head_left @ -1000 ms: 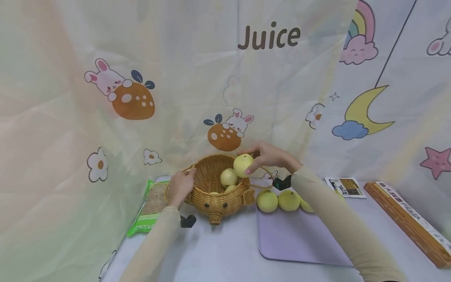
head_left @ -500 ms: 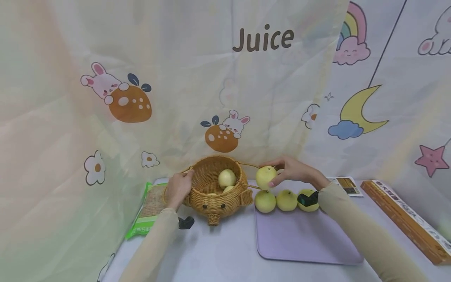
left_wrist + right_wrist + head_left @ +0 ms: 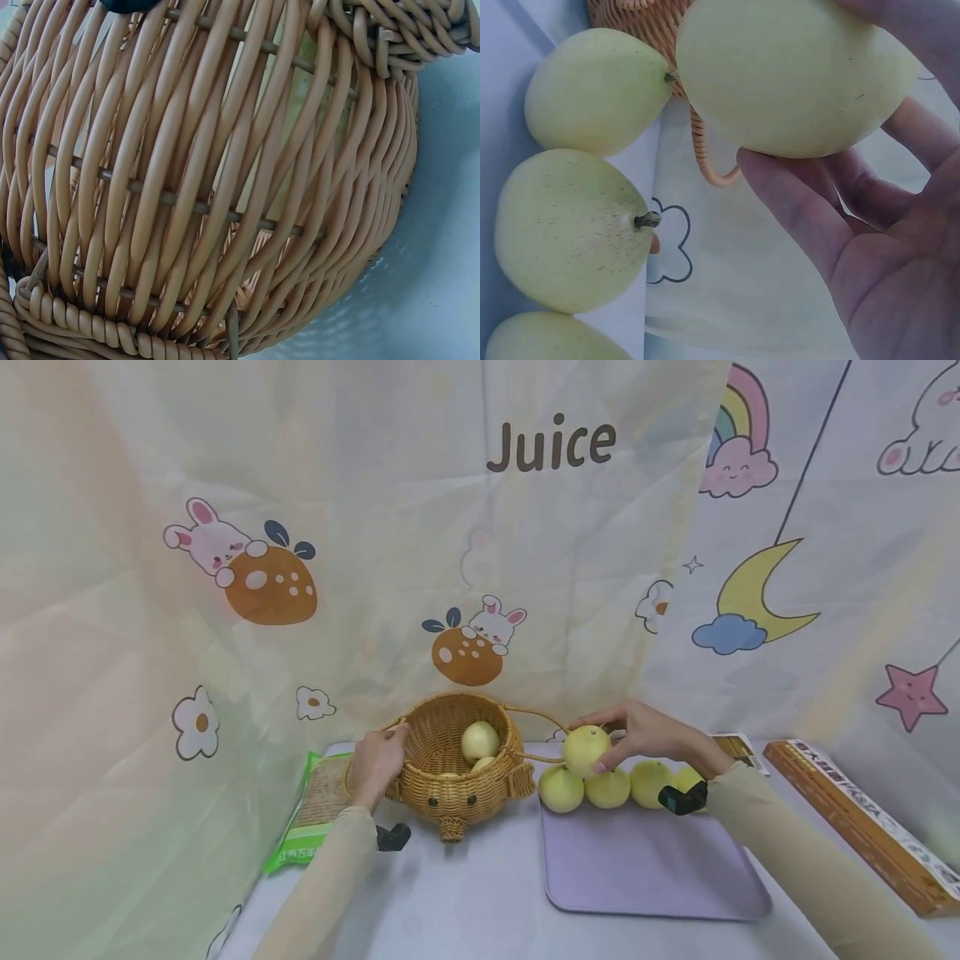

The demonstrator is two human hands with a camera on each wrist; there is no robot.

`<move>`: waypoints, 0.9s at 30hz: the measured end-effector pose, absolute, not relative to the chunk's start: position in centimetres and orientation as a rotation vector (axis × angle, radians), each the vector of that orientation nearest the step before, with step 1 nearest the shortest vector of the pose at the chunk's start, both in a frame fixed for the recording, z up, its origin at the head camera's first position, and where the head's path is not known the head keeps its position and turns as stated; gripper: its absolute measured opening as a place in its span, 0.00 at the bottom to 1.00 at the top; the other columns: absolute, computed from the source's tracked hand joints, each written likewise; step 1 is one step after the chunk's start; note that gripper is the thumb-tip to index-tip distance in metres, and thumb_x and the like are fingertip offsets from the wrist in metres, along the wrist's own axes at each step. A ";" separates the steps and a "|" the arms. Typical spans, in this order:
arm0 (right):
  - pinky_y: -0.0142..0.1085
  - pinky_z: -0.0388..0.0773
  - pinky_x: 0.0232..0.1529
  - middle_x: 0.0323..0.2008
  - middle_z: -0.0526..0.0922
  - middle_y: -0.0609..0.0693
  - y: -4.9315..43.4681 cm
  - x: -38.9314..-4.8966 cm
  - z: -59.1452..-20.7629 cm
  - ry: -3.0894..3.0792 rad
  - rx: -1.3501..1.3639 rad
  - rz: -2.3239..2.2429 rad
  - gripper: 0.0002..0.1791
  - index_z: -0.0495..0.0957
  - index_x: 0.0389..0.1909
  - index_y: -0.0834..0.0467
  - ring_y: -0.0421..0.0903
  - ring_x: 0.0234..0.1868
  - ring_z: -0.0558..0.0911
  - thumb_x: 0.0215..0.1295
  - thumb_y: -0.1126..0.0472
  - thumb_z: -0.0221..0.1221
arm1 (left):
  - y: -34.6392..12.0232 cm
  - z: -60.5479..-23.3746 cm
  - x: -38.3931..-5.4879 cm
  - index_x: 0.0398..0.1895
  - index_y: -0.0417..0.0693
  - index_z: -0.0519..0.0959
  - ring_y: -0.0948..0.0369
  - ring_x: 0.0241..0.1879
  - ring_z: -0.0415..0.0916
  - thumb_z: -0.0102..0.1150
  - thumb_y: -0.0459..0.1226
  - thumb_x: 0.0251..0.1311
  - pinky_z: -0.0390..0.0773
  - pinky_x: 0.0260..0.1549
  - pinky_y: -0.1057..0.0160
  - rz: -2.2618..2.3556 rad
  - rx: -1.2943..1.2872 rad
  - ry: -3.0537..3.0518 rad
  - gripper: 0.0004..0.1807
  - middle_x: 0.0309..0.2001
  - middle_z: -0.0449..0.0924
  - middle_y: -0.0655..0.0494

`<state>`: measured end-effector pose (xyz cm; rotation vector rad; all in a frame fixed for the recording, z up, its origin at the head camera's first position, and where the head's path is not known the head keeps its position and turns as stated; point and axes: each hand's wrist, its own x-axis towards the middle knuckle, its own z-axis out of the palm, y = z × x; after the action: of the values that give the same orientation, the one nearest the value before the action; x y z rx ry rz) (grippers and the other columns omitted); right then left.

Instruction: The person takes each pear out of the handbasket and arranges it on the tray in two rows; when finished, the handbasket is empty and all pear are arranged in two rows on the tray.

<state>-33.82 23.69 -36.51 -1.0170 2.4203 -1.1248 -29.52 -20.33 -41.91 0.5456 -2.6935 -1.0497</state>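
Where the right hand point(image 3: 651, 735) clasps a pear point(image 3: 585, 750) between thumb and fingers, just right of centre in the head view, the decisive relation is probably a sideways one: the wicker basket point(image 3: 452, 792) lies to the held pear's left, at lower centre. In the right wrist view, the basket's right handle point(image 3: 699, 146) loops just below the held pear. Under it in the head view stand the leftmost pears of the row point(image 3: 607, 789) along the top edge of the purple tray point(image 3: 652, 868); whether they touch it cannot be told. The left hand point(image 3: 377, 762), nearer the basket, grips its left rim. The held pear is nearly round, its long axis unclear, so direction likely matters more than alignment.
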 end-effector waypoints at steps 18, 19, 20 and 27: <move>0.40 0.84 0.55 0.62 0.85 0.54 24.4 -30.1 -39.7 2.363 -0.871 -1.176 0.38 0.85 0.63 0.53 0.47 0.59 0.81 0.46 0.55 0.84 | -20.7 -41.8 -29.5 0.61 0.52 0.86 0.52 0.31 0.73 0.43 0.62 0.79 0.63 0.29 0.55 -1.055 0.556 -2.721 0.31 0.29 0.76 0.51; 0.39 0.84 0.55 0.62 0.86 0.53 24.4 -29.9 -40.0 2.370 -0.862 -1.179 0.38 0.86 0.63 0.52 0.46 0.58 0.82 0.46 0.55 0.84 | -20.6 -41.8 -29.5 0.61 0.53 0.86 0.52 0.32 0.74 0.43 0.62 0.79 0.64 0.30 0.55 -1.048 0.562 -2.723 0.32 0.31 0.79 0.51; 0.39 0.84 0.54 0.62 0.86 0.54 24.3 -29.7 -40.3 2.372 -0.859 -1.190 0.37 0.86 0.62 0.52 0.46 0.58 0.82 0.46 0.55 0.84 | -20.6 -41.8 -29.5 0.62 0.53 0.86 0.52 0.33 0.74 0.43 0.62 0.79 0.64 0.30 0.55 -1.046 0.565 -2.726 0.32 0.32 0.80 0.50; 0.38 0.86 0.49 0.62 0.86 0.54 23.8 -27.9 -42.3 2.460 -0.858 -1.206 0.38 0.87 0.60 0.50 0.43 0.55 0.82 0.44 0.50 0.85 | -20.6 -41.8 -29.6 0.60 0.53 0.87 0.54 0.30 0.71 0.42 0.63 0.79 0.63 0.28 0.56 -1.040 0.578 -2.738 0.32 0.28 0.75 0.51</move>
<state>-27.87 23.85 -42.31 -0.8578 2.4604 -1.2060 -29.60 -20.56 -41.77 0.5783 -2.7382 -1.0401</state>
